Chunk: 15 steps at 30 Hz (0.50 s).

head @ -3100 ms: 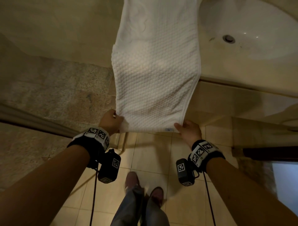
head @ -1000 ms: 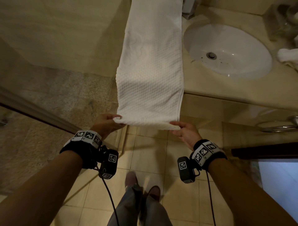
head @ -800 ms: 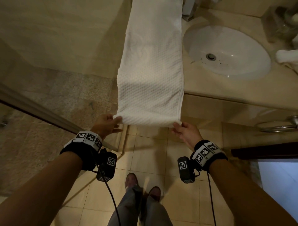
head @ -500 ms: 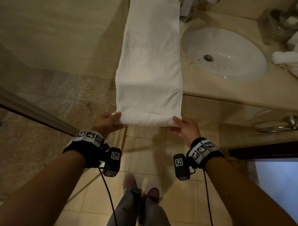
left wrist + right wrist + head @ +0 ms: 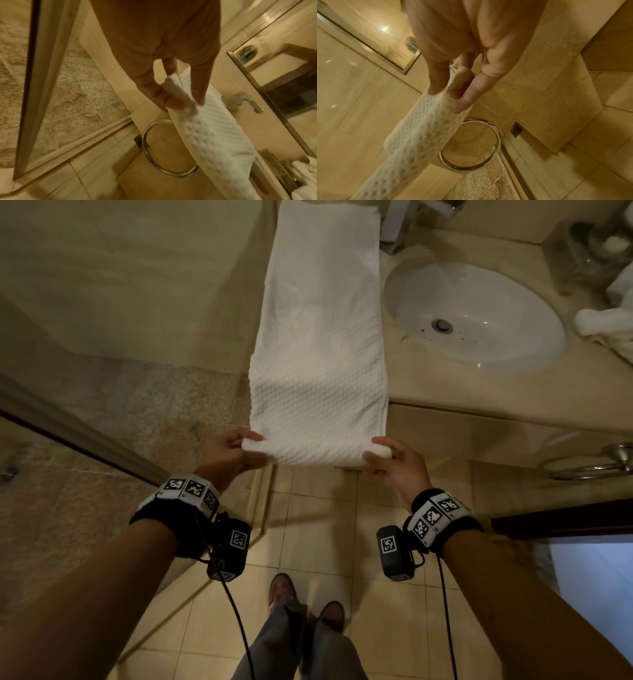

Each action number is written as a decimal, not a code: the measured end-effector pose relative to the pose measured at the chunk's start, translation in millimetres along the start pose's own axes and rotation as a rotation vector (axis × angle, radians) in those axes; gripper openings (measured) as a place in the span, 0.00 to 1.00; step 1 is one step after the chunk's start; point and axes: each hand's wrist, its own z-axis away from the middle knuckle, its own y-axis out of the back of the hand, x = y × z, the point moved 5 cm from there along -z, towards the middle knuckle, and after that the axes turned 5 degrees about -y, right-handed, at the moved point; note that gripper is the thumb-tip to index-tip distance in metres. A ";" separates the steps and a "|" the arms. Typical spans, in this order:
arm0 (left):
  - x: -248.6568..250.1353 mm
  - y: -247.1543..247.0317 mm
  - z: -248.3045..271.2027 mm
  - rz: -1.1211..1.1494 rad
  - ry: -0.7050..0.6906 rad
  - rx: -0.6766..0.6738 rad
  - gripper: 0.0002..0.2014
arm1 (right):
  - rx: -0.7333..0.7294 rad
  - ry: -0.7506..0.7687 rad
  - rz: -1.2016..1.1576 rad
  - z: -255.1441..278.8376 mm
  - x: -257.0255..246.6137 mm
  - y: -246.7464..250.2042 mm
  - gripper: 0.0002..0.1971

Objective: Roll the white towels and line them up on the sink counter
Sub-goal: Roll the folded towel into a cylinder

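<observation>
A long white waffle-weave towel (image 5: pixel 318 344) lies folded in a strip on the sink counter (image 5: pixel 445 392), left of the basin, and its near end hangs over the counter edge. That near end is turned into a thin roll. My left hand (image 5: pixel 236 448) pinches the roll's left end (image 5: pixel 178 94) between thumb and fingers. My right hand (image 5: pixel 387 458) pinches the right end (image 5: pixel 447 97) the same way. More white towels (image 5: pixel 606 326) lie bunched on the counter at the far right.
The white oval basin (image 5: pixel 479 316) sits right of the towel, with a chrome tap (image 5: pixel 400 220) behind it. A chrome towel ring (image 5: pixel 592 463) hangs under the counter on the right. A glass shower door (image 5: pixel 51 81) stands to the left. My feet stand on the beige floor tiles.
The hanging end of the towel has been turned up into a small roll, and both hands have risen slightly toward the counter edge. The hands went from holding the flat hem to pinching the roll.
</observation>
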 end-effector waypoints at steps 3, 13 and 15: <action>2.7 1.9 4.7 -0.012 0.039 -0.091 0.19 | -0.018 0.015 0.155 -2.1 -2.4 3.9 0.27; 8.7 0.6 -12.5 -0.276 -0.074 0.112 0.17 | 0.095 0.140 0.315 -9.6 -16.8 -2.1 0.10; 15.1 -1.3 -19.5 -0.420 -0.095 0.152 0.20 | 0.105 0.098 0.259 -13.2 -17.4 -5.8 0.12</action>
